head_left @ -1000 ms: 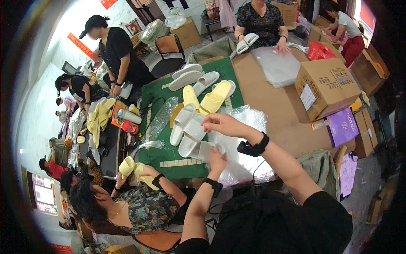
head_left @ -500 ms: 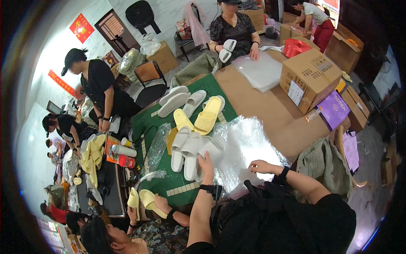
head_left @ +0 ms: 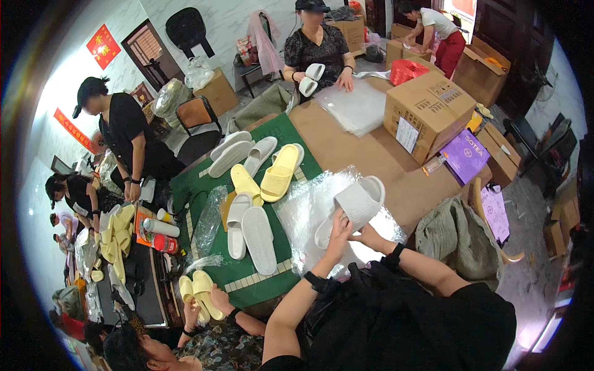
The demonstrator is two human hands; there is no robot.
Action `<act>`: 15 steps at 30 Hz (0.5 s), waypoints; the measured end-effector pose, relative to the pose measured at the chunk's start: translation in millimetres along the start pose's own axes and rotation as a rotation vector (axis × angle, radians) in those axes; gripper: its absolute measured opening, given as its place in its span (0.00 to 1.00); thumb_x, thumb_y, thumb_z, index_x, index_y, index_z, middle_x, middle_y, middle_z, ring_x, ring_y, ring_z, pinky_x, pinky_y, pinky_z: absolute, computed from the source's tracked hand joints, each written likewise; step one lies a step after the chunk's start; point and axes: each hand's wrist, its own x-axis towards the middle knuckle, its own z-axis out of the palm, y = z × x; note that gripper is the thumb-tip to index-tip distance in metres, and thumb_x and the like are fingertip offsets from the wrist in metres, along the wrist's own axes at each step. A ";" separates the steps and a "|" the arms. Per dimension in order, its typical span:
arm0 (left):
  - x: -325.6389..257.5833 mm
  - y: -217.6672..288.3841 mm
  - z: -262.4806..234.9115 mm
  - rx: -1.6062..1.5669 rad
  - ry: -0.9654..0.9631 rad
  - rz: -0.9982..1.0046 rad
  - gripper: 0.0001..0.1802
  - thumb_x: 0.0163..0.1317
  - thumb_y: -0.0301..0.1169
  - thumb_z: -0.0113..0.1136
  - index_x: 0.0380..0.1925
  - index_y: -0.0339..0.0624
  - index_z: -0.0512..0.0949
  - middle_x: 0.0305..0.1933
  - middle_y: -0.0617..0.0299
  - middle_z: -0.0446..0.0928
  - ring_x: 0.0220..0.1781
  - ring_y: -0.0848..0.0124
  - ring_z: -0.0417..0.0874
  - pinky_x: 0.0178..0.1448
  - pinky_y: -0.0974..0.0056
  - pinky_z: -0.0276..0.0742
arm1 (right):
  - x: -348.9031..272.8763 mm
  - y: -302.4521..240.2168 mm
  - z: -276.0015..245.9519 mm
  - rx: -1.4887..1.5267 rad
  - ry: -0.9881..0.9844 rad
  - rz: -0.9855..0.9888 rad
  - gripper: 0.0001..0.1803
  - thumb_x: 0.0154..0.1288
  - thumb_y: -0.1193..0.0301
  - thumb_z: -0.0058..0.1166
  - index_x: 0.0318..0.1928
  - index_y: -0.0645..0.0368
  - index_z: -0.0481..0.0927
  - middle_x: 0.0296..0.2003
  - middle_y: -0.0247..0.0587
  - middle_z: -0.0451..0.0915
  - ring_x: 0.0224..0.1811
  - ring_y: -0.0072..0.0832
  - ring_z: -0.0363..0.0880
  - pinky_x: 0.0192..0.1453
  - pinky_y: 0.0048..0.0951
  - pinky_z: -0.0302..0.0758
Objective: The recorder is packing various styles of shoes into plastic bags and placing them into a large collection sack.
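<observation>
Brown tabletop [head_left: 337, 148], forearms [head_left: 433, 272] inward, left fingers [head_left: 340, 221] tight on white slipper [head_left: 360, 201], right fingers [head_left: 365, 235] unclear

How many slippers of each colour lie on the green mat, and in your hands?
Yellow slippers on the mat: 2
White slippers on the mat, some partly hidden: 6
White slipper, held: 1
Total in view: 9
</observation>
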 end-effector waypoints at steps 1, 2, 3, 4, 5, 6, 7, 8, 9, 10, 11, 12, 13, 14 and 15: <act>-3.2 -3.3 -3.9 0.047 -0.088 -0.114 0.30 0.63 0.28 0.46 0.62 0.40 0.47 0.61 0.52 0.58 0.60 0.66 0.61 0.62 0.63 0.56 | -2.5 0.0 -3.7 0.058 0.003 0.012 0.30 0.49 0.72 0.61 0.53 0.65 0.65 0.49 0.43 0.71 0.52 0.30 0.68 0.55 0.30 0.65; -9.6 -11.2 -6.1 0.135 -0.118 -0.095 0.25 0.61 0.27 0.47 0.58 0.40 0.57 0.59 0.49 0.61 0.60 0.62 0.63 0.61 0.62 0.57 | -2.1 10.4 -8.9 0.296 -0.014 0.053 0.26 0.49 0.74 0.59 0.50 0.65 0.68 0.47 0.43 0.72 0.49 0.28 0.70 0.53 0.29 0.67; -14.2 -15.9 -5.7 0.133 -0.120 -0.097 0.25 0.61 0.27 0.47 0.58 0.40 0.57 0.59 0.49 0.61 0.60 0.62 0.63 0.61 0.62 0.57 | 0.2 16.9 -13.1 0.295 -0.012 0.054 0.26 0.49 0.74 0.59 0.50 0.65 0.68 0.47 0.43 0.72 0.49 0.28 0.70 0.53 0.29 0.67; -18.5 -20.2 -6.2 0.602 0.014 0.173 0.22 0.60 0.28 0.48 0.55 0.40 0.61 0.56 0.48 0.63 0.58 0.59 0.64 0.61 0.61 0.58 | 3.2 23.4 -17.3 0.329 0.120 0.051 0.26 0.49 0.75 0.58 0.50 0.64 0.67 0.46 0.43 0.72 0.47 0.28 0.71 0.51 0.28 0.68; -22.7 -24.3 -6.9 1.065 0.155 0.449 0.19 0.58 0.28 0.49 0.51 0.40 0.65 0.52 0.47 0.65 0.56 0.56 0.66 0.60 0.60 0.59 | 6.5 29.8 -22.1 0.362 0.252 0.048 0.26 0.49 0.75 0.56 0.51 0.63 0.66 0.44 0.42 0.73 0.45 0.27 0.72 0.49 0.27 0.69; -25.9 -34.5 -15.2 1.091 0.324 0.439 0.16 0.56 0.30 0.52 0.45 0.40 0.70 0.48 0.46 0.66 0.54 0.51 0.66 0.57 0.57 0.62 | 11.3 34.9 -25.5 0.434 0.348 0.081 0.28 0.49 0.77 0.53 0.53 0.63 0.62 0.42 0.42 0.73 0.43 0.28 0.72 0.47 0.27 0.70; -28.6 -43.1 -26.5 1.092 0.330 0.438 0.16 0.56 0.30 0.52 0.45 0.40 0.70 0.48 0.46 0.66 0.54 0.51 0.66 0.57 0.57 0.62 | 15.2 33.8 -26.6 0.412 0.460 -0.039 0.30 0.49 0.78 0.52 0.54 0.64 0.58 0.42 0.43 0.72 0.42 0.28 0.72 0.46 0.27 0.70; -31.7 -50.9 -38.8 1.195 0.154 0.179 0.15 0.56 0.30 0.51 0.44 0.40 0.71 0.47 0.47 0.67 0.51 0.52 0.68 0.54 0.57 0.64 | 16.2 32.0 -31.8 0.401 0.528 0.041 0.29 0.49 0.78 0.52 0.54 0.64 0.59 0.42 0.43 0.72 0.42 0.29 0.72 0.46 0.27 0.70; -35.6 -62.6 -49.1 1.276 -0.023 -0.087 0.14 0.56 0.31 0.50 0.43 0.39 0.71 0.46 0.48 0.67 0.48 0.53 0.70 0.51 0.58 0.67 | 15.7 28.5 -35.4 0.387 0.593 0.123 0.28 0.50 0.78 0.51 0.53 0.64 0.61 0.42 0.43 0.72 0.42 0.29 0.72 0.47 0.27 0.70; -39.9 -74.7 -55.2 1.275 -0.019 -0.085 0.14 0.56 0.31 0.50 0.43 0.39 0.71 0.46 0.48 0.67 0.48 0.53 0.70 0.51 0.58 0.67 | 14.7 32.9 -39.8 0.440 0.552 0.027 0.25 0.51 0.77 0.50 0.52 0.63 0.63 0.43 0.44 0.72 0.43 0.30 0.72 0.48 0.26 0.69; -45.5 -87.1 -60.5 1.524 -0.245 -0.002 0.17 0.57 0.31 0.49 0.47 0.44 0.70 0.49 0.48 0.66 0.48 0.54 0.71 0.50 0.57 0.68 | 14.5 36.8 -45.4 0.439 0.548 0.025 0.25 0.51 0.77 0.50 0.52 0.63 0.63 0.43 0.44 0.72 0.43 0.30 0.72 0.48 0.26 0.69; -52.7 -101.1 -65.3 1.758 -0.486 0.083 0.20 0.57 0.32 0.48 0.52 0.49 0.68 0.52 0.48 0.65 0.49 0.55 0.72 0.49 0.56 0.70 | 12.7 40.4 -49.3 0.393 0.557 0.053 0.24 0.52 0.76 0.50 0.52 0.63 0.63 0.43 0.44 0.72 0.43 0.30 0.72 0.48 0.26 0.69; -60.2 -110.8 -68.3 1.754 -0.491 0.082 0.20 0.57 0.32 0.48 0.52 0.49 0.68 0.52 0.48 0.65 0.49 0.55 0.72 0.49 0.56 0.70 | 8.6 43.1 -54.2 0.348 0.572 0.081 0.24 0.53 0.76 0.50 0.52 0.63 0.64 0.43 0.45 0.72 0.43 0.30 0.72 0.48 0.26 0.68; -67.9 -119.7 -72.5 1.897 -0.423 0.256 0.23 0.57 0.33 0.47 0.55 0.56 0.65 0.56 0.48 0.63 0.54 0.56 0.68 0.51 0.54 0.68 | 1.8 45.9 -58.8 0.267 0.596 0.093 0.26 0.55 0.76 0.49 0.55 0.63 0.61 0.46 0.47 0.71 0.47 0.32 0.70 0.52 0.28 0.66; -71.6 -126.9 -75.8 2.032 -0.350 0.441 0.26 0.58 0.34 0.46 0.59 0.64 0.62 0.59 0.49 0.61 0.60 0.57 0.64 0.52 0.52 0.67 | -3.2 54.0 -63.6 0.267 0.604 0.095 0.26 0.55 0.76 0.49 0.55 0.63 0.61 0.46 0.47 0.71 0.47 0.32 0.70 0.52 0.28 0.66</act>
